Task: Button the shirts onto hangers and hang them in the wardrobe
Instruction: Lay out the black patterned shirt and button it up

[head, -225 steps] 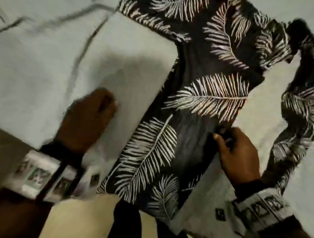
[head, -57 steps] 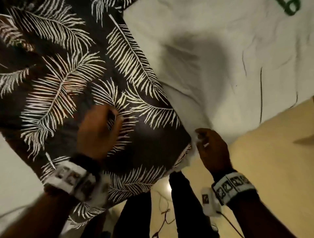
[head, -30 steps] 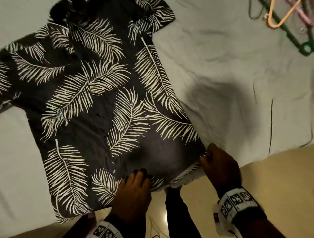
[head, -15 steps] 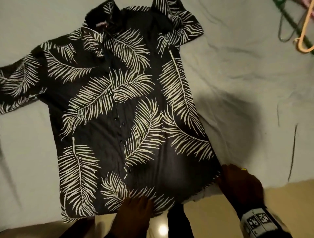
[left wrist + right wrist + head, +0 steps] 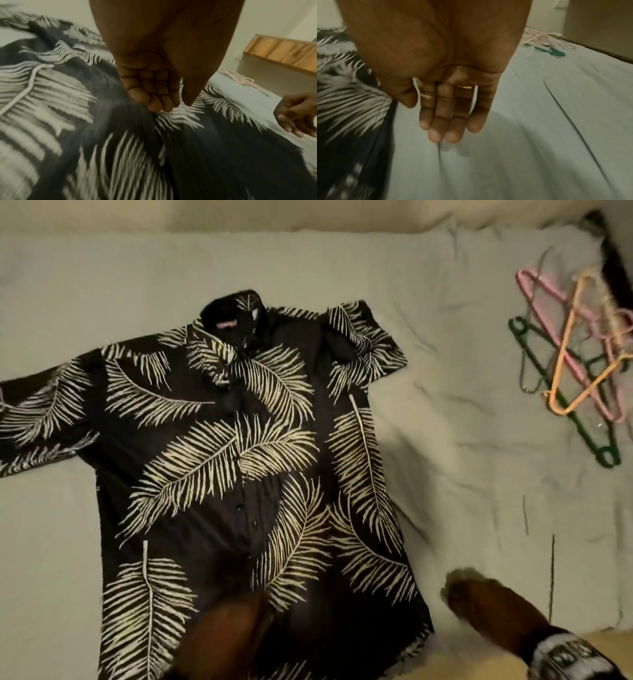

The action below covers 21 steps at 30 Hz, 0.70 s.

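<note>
Progress was slight, by my reading: your leaf-print shirt [image 5: 239,460] lay flat, face up on the bed [image 5: 462,508], its front placket looking closed, though blur kept me from telling whether every button was done. No hanger sat inside it; the hangers [image 5: 568,371] lay in a heap well apart toward the bed's far right corner. Your left hand [image 5: 150,89] rested loose-fingered on the hem, gripping nothing. Your right hand [image 5: 453,108] hovered over the sheet just beside the shirt, fingers straight and empty. Hangering and the wardrobe were still ahead.

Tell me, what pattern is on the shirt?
Pale feathery leaves on the black shirt; the head view shows it best.
</note>
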Each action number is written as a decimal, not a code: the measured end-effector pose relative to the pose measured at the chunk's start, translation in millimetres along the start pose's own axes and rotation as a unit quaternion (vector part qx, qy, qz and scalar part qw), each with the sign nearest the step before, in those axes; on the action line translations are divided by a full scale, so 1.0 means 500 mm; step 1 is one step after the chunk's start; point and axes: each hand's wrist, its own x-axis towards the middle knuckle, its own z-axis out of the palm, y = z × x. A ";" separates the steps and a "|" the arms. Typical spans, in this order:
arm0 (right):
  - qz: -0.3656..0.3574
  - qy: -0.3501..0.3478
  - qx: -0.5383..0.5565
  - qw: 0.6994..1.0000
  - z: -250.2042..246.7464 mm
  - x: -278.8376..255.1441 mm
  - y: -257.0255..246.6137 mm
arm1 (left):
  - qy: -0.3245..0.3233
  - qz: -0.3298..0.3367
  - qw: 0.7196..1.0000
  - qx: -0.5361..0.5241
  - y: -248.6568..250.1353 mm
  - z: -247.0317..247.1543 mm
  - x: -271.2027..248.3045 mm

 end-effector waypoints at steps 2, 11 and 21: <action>0.035 0.105 0.099 0.989 -0.089 0.051 -0.004 | 0.069 0.011 0.996 -0.047 -0.012 -0.069 0.073; 0.005 0.438 0.169 0.883 -0.541 0.482 -0.112 | 0.186 0.073 0.979 0.026 -0.019 -0.291 0.398; 0.039 0.405 0.159 0.899 -0.561 0.520 0.003 | 0.105 -0.131 0.980 0.109 -0.065 -0.338 0.510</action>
